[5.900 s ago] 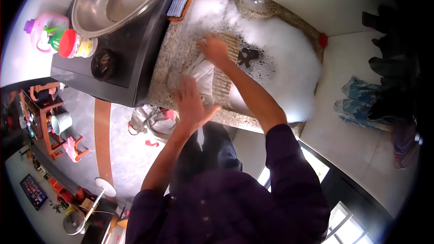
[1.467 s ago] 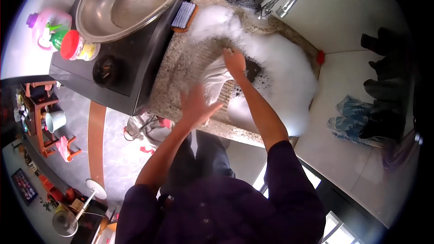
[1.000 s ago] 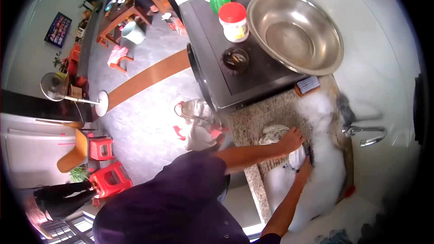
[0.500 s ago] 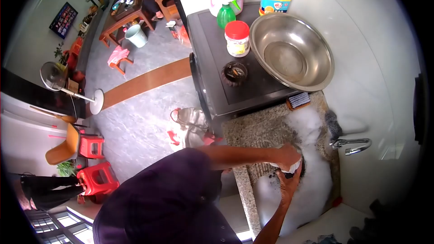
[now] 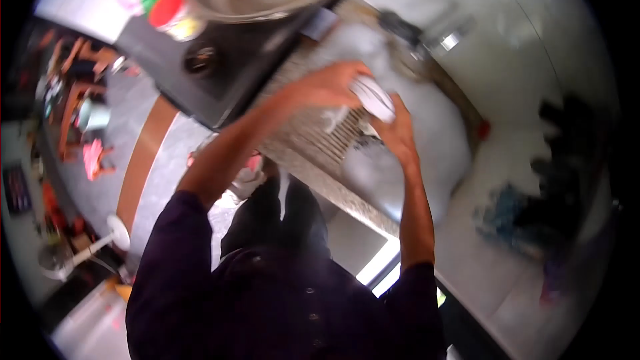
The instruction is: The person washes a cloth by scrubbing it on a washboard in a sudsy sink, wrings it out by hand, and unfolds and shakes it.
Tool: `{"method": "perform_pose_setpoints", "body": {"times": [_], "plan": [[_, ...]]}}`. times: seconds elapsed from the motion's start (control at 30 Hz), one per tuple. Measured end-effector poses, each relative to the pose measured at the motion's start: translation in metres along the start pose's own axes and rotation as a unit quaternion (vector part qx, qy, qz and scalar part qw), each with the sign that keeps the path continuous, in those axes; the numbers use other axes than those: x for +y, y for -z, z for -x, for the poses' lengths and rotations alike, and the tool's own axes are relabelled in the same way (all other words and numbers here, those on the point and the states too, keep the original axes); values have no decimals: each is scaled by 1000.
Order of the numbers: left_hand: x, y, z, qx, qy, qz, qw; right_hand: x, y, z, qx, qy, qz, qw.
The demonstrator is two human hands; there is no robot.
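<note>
My left hand [image 5: 339,84] is closed on the upper end of a white oblong item [image 5: 375,99] with thin grey lines, roughly shoe-shaped; blur hides its exact kind. At its lower end, my right hand [image 5: 398,128] grips the same item from the other side. Both hands hold it above a stone sink with a ribbed washboard [image 5: 337,137]. Thick white suds [image 5: 433,123] fill the sink beside and beneath the hands. A blurred brush [image 5: 320,24] lies at the sink's far corner.
A metal basin [image 5: 267,16], a red-lidded jar [image 5: 175,16] and an ashtray [image 5: 201,59] stand on the dark counter [image 5: 230,83]. A faucet [image 5: 445,39] juts from the wall behind the sink. Dark and blue cloths [image 5: 510,217] lie at the right.
The view has swung toward the right and blurred, so the basin and counter now sit higher and farther left. The white item has been lifted and shows more plainly between both hands.
</note>
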State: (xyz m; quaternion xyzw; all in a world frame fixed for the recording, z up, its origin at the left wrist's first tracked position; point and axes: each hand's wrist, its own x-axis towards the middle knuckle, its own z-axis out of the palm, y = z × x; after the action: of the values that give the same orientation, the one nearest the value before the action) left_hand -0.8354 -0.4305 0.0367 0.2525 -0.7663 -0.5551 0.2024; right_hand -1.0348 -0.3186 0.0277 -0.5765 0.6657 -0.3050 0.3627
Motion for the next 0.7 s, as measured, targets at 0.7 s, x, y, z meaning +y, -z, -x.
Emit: {"method": "perform_pose_setpoints", "body": {"times": [0.7], "plan": [[80,-24,-7,46,-8,235,971,-16,2,34,-107,11,-387,916]]}}
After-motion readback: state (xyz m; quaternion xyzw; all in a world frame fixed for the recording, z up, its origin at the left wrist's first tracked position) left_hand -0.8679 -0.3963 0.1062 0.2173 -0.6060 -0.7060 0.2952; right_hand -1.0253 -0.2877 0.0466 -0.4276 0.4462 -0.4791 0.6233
